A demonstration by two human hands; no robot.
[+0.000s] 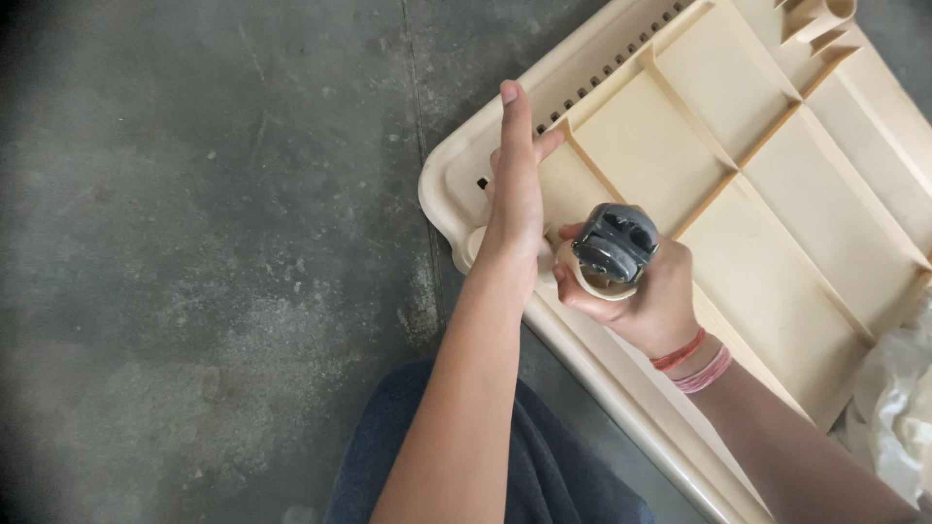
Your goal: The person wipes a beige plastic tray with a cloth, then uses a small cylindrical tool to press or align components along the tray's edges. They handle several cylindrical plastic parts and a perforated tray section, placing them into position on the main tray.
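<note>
Caster (pixel 614 247), grey and stubby, sits gripped in the right hand (pixel 646 301) just right of centre, its wheel end facing up at the camera and a cream collar showing beneath it where the fingers wrap round. It hangs over the near edge of the tray (pixel 777 281).

Starting at the left: bare grey floor (pixel 194 262), stained and scuffed, fills that whole side. At about 6 o'clock from the hands a knee in dark blue cloth (pixel 544 466) pokes into view.

Next comes the left hand (pixel 515 199), reaching up from the bottom toward 12 o'clock. Its fingers are straight and pressed together, the thumb spread toward 1 o'clock, and the hand holds nothing; it lies flat along the tray's rounded left corner, beside a row of small slots (pixel 612 70). Its wrist is just beside the right hand's fingertips.

The right hand is closed tight round the caster, thumb on the left side. Red and pink bands (pixel 694 361) circle that wrist at 5 o'clock from the caster.

The tray is a big cream plastic piece, tilted on a diagonal, divided by raised ribs into several shallow panels. At the far right edge, around 4 o'clock, lies some crumpled white plastic (pixel 903 398).
</note>
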